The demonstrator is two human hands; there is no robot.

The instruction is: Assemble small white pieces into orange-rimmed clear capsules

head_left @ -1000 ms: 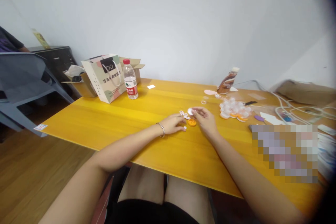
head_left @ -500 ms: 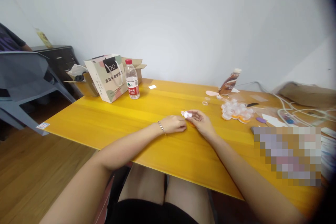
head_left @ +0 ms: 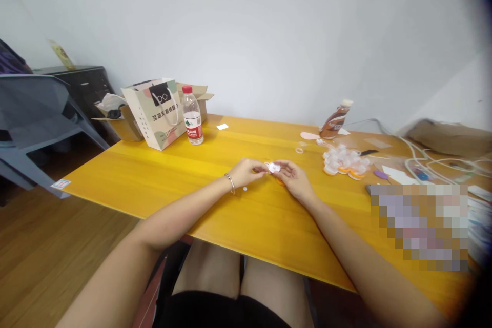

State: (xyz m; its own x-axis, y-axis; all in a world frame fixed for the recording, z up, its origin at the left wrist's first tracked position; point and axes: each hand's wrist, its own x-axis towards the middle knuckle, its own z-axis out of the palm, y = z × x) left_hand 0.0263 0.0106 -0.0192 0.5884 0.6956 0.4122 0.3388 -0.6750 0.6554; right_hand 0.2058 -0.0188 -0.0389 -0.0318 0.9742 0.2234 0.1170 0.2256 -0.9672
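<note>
Between the fingertips of my right hand point(head_left: 294, 178) is a small white piece point(head_left: 274, 167), too small to name, with a patterned part at its left end. My left hand point(head_left: 249, 172), wearing a bracelet, pinches at that left end with thumb and forefinger. Both hands are low over the yellow table point(head_left: 161, 179). Something orange point(head_left: 280, 182) shows under my right fingers, mostly hidden. On the tabletop below my left hand lies a tiny white round piece point(head_left: 245, 188).
Back left stand a paper bag point(head_left: 161, 118), a water bottle point(head_left: 192, 118) and cardboard boxes. To the right are a flower-shaped clear case point(head_left: 346, 161), a brown drink bottle point(head_left: 336, 120), a small ring point(head_left: 299, 150), a purple piece point(head_left: 381, 175) and white cables point(head_left: 417, 156). A blurred patch covers the right corner.
My left hand has risen from the tabletop and moved up to the white piece, its fingers now pinching the left end. The tiny white round piece has come into view. My right hand stays put.
</note>
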